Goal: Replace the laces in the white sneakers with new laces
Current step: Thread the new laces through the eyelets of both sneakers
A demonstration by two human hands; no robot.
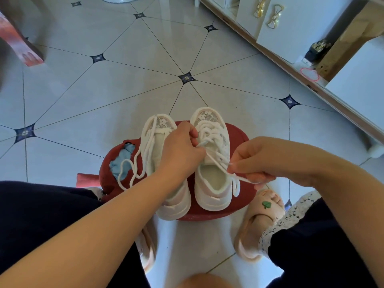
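We are clamping the fingers of left hand (180,149) and right hand (256,161) on the lace (217,163), running taut from sneaker (212,196) rightward toward us.

Tiled floor (128,84) beyond the stool (239,142) lies open (cabinet (291,34) right).

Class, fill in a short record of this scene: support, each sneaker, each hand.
support: red stool, both sneakers on it
left sneaker: loose lace draped over it, trailing onto the stool
right sneaker: lace criss-crossed over the front
left hand: pinches that lace above the tongue
right hand: pinches a strand of it beside the shoe opening
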